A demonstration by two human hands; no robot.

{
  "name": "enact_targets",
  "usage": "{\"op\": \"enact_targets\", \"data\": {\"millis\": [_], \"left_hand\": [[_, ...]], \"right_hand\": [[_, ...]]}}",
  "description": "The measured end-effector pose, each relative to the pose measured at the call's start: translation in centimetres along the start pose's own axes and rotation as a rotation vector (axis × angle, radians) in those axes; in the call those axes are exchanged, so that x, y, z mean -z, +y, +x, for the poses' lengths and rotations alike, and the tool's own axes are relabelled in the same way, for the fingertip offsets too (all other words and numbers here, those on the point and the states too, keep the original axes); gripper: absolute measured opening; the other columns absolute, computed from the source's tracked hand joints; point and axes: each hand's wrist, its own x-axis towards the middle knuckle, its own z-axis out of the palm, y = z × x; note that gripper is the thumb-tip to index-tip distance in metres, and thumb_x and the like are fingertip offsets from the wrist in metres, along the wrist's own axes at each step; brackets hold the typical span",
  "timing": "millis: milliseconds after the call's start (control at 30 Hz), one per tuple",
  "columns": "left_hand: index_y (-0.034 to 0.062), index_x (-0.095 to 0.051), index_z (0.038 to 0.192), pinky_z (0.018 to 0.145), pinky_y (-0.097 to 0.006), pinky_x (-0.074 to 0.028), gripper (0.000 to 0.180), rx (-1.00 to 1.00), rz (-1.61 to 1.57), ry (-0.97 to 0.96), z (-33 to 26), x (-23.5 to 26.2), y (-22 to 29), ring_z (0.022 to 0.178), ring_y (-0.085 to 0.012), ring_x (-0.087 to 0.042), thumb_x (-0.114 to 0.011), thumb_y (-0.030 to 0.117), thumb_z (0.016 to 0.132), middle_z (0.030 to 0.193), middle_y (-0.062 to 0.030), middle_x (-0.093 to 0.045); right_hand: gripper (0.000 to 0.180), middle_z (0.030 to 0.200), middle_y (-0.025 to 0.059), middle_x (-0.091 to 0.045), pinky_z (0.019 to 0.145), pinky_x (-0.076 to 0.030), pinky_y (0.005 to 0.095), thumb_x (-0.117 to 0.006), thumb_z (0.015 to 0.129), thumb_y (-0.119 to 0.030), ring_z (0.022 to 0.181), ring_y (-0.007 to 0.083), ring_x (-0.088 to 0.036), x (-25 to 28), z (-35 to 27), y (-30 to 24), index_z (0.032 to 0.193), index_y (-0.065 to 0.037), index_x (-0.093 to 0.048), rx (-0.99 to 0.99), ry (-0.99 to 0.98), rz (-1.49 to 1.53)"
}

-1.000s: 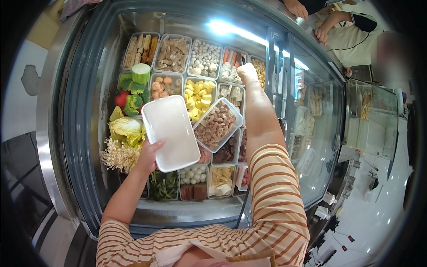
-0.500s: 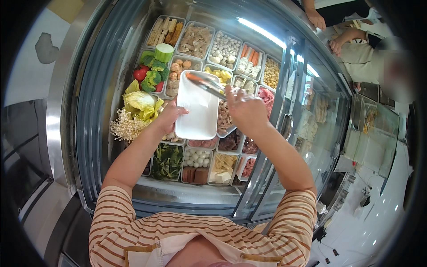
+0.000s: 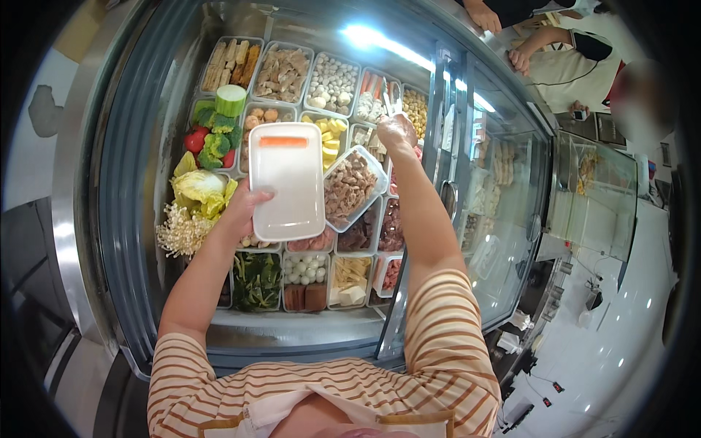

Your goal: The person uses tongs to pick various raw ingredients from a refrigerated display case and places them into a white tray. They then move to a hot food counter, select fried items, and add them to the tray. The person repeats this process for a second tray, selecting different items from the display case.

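Note:
My left hand [image 3: 247, 209] grips the left side of a white rectangular tray [image 3: 288, 193] over the food display. One orange-and-white crab stick [image 3: 284, 141] lies across the tray's far end. My right hand [image 3: 399, 133] is closed round metal tongs [image 3: 388, 100], reaching into the far right of the display. The tongs' tips are over a container of crab sticks and white pieces [image 3: 371, 95]. Whether they touch or pinch anything there cannot be told. A tilted container of sliced meat [image 3: 353, 188] rests just right of the tray, on top of others.
Around the tray are yellow chunks [image 3: 333, 136], broccoli [image 3: 214, 150], cabbage [image 3: 198, 187], enoki mushrooms [image 3: 182, 228], dark greens [image 3: 257, 281] and quail eggs [image 3: 304, 269]. A sliding glass door frame [image 3: 436, 146] stands right of my right arm. Two other people are beyond the case at upper right.
The crab stick, earlier in the tongs over the tray, now lies in it. My right hand has moved away to the far right with the tongs. The view has shifted slightly.

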Motion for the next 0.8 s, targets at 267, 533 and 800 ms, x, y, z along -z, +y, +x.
{"op": "enact_targets", "data": {"millis": [267, 533, 800], "left_hand": [[-0.0005, -0.044, 0.116, 0.085, -0.039, -0.051, 0.047, 0.040, -0.019, 0.042, -0.9, 0.5, 0.3, 0.094, -0.0238, -0.060, -0.053, -0.007, 0.071, 0.105, -0.0133, -0.056], [-0.0008, -0.041, 0.120, 0.085, -0.037, -0.051, 0.051, 0.030, -0.069, 0.051, -1.8, 1.8, -0.2, 0.097, -0.0255, -0.060, -0.051, -0.009, 0.071, 0.108, -0.0153, -0.056], [0.0022, -0.040, 0.127, 0.089, -0.038, -0.047, 0.060, -0.034, -0.143, 0.033, -8.0, 0.8, -1.3, 0.100, -0.0246, -0.059, -0.050, -0.012, 0.070, 0.110, -0.0131, -0.057]], "right_hand": [[0.027, 0.101, 0.0139, -0.066, 0.082, -0.048, 0.0370, -0.057, 0.074, -0.019, 0.100, 0.0265, -0.062, -3.4, 8.7, -1.1, 0.094, -0.006, -0.069, -0.012, -0.020, -0.084], [0.030, 0.089, 0.0174, -0.066, 0.075, -0.049, 0.0413, -0.051, 0.083, -0.029, 0.088, 0.0323, -0.064, 0.9, 1.1, -1.0, 0.089, -0.004, -0.067, 0.250, 0.244, -0.240], [0.047, 0.076, 0.0107, -0.059, 0.052, -0.049, 0.0347, -0.057, 0.084, -0.029, 0.062, 0.0248, -0.061, 7.3, -23.9, 3.7, 0.123, -0.005, -0.047, 1.124, 0.247, -0.434]]}}
